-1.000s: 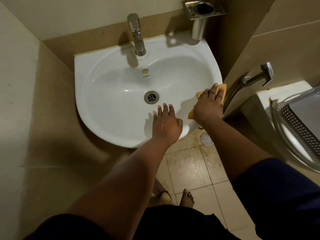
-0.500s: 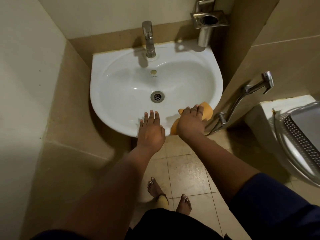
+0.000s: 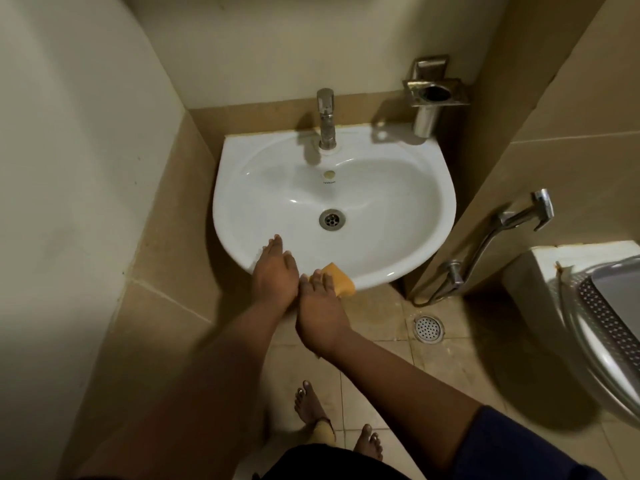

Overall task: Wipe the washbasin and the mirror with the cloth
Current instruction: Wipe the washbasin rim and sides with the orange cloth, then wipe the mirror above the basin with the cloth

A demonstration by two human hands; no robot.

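The basin [image 3: 332,202] rim is being wiped: the cloth [image 3: 341,282] is pressed on its near edge under the right hand [image 3: 320,310], fingers flat; the left hand [image 3: 275,271] rests spread beside. Next, the remaining rim is judged due, then the unseen mirror.

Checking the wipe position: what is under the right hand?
The orange cloth lies under the right hand, on the front rim of the washbasin. Only its far part shows; the rest, and the rim beneath it, are covered.
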